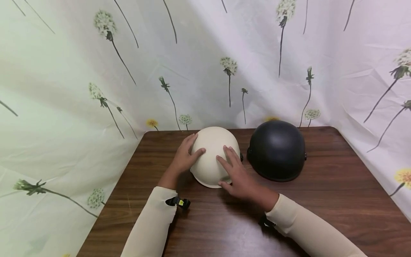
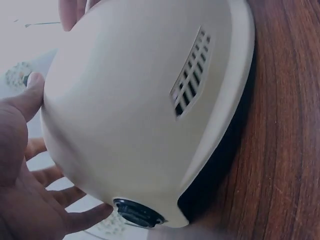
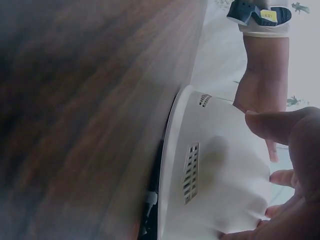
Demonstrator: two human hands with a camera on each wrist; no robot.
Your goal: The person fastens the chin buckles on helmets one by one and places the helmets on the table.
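Observation:
A cream helmet (image 1: 210, 166) sits dome up on the brown wooden table. My left hand (image 1: 185, 155) rests on its left side, thumb lying over the dome and fingers spread toward the far side. On the right side, the fingertips of my right hand (image 1: 240, 178) touch the shell, with the fingers spread. In the left wrist view, the helmet shell (image 2: 115, 110) shows a slatted vent (image 2: 192, 75) and a dark round side fitting (image 2: 137, 212) near the fingertips. Two vents appear above the rim in the right wrist view, one of them a long vent (image 3: 191, 175).
A black helmet (image 1: 277, 151) stands dome up to the right of the cream one, near the back of the table (image 1: 212, 228). Behind and beside the table hangs a white cloth (image 1: 199, 53) printed with dandelions. Both wrists wear small black camera straps (image 1: 178, 202).

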